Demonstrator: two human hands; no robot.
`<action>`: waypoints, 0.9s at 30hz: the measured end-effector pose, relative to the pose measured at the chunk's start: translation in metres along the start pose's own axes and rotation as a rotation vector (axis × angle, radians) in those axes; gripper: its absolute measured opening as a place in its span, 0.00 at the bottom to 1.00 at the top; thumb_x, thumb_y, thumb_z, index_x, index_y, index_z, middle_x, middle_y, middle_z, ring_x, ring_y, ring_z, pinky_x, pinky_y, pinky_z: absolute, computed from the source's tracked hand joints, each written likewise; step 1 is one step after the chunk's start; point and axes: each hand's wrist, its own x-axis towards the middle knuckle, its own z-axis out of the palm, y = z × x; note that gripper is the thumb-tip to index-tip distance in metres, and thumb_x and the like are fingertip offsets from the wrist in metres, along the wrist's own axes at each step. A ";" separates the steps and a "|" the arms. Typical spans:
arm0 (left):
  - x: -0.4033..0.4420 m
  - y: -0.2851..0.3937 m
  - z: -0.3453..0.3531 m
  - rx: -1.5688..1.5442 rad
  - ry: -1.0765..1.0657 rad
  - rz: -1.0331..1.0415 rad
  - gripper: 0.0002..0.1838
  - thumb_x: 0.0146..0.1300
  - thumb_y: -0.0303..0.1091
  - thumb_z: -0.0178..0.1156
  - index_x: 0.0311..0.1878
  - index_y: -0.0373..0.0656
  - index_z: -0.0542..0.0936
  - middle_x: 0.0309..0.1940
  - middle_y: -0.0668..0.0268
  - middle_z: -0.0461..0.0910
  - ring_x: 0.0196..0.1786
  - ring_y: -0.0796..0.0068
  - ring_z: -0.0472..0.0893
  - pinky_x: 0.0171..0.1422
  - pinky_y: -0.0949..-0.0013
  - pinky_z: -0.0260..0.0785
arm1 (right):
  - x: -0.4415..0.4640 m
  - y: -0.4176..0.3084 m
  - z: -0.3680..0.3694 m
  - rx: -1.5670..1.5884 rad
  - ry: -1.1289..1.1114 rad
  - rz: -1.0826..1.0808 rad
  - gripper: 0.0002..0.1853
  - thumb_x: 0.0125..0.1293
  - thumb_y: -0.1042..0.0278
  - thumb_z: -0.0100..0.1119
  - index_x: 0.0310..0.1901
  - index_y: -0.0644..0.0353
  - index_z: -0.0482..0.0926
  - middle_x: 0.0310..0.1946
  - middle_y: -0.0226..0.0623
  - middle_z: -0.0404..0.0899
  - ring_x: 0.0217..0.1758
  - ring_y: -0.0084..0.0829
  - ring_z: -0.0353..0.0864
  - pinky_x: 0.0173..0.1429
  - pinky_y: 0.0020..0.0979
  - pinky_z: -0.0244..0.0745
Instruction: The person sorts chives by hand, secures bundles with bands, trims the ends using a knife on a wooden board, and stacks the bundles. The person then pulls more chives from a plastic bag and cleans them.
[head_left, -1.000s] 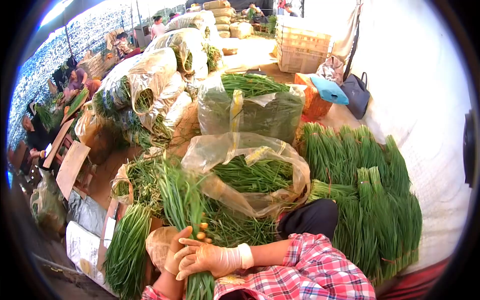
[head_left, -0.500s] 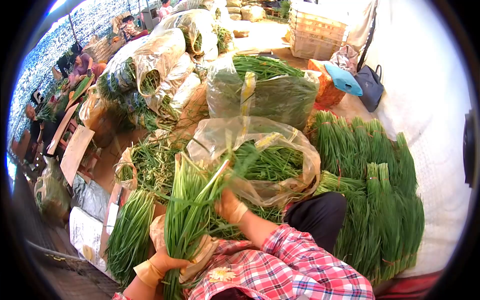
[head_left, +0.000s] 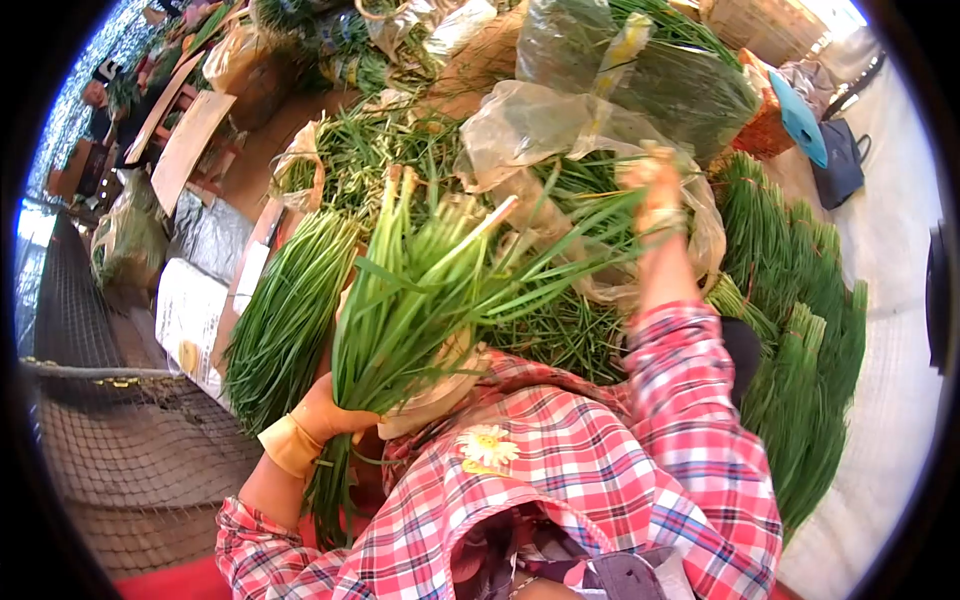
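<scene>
My left hand, in a pale rubber glove, is closed around the lower part of a bunch of garlic chives. The pale stem ends point up and away from me; the dark leaf tips hang below the hand. Several long leaves fan out to the right and reach my right hand. That gloved hand is smeared by motion over an open clear plastic bag with loose green leaves in it. Whether its fingers grip the leaves cannot be made out. Another bunch of chives lies just left of the held one.
Tied chive bundles are stacked at the right beside a white sheet wall. A filled plastic bag stands behind the open one. Loose trimmings lie ahead. Wooden boards and netting are at the left.
My right hand has moved from beside the bunch, away to the right, over the open bag. Several leaves now stretch sideways from the bunch. The view has tilted down; my left hand keeps its hold.
</scene>
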 end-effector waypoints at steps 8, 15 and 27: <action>0.015 -0.021 -0.009 -0.041 0.179 0.065 0.27 0.44 0.18 0.65 0.52 0.34 0.73 0.27 0.64 0.78 0.17 0.75 0.75 0.18 0.73 0.66 | -0.085 -0.033 0.056 -0.887 -0.404 0.424 0.35 0.54 0.41 0.65 0.56 0.58 0.72 0.39 0.32 0.78 0.28 0.18 0.74 0.31 0.25 0.71; 0.023 -0.027 0.004 -0.024 0.151 0.137 0.31 0.43 0.20 0.65 0.56 0.33 0.71 0.30 0.63 0.78 0.17 0.76 0.74 0.18 0.75 0.65 | -0.159 0.099 0.099 -1.387 -0.851 0.253 0.50 0.45 0.51 0.71 0.67 0.62 0.55 0.53 0.56 0.72 0.55 0.44 0.74 0.65 0.38 0.65; 0.003 -0.031 -0.016 -0.207 0.053 0.050 0.25 0.43 0.21 0.64 0.49 0.34 0.74 0.28 0.61 0.78 0.17 0.74 0.75 0.18 0.75 0.66 | -0.049 0.043 0.016 -0.891 0.055 0.058 0.02 0.60 0.74 0.53 0.34 0.59 0.72 0.24 0.30 0.70 0.23 0.23 0.65 0.29 0.29 0.64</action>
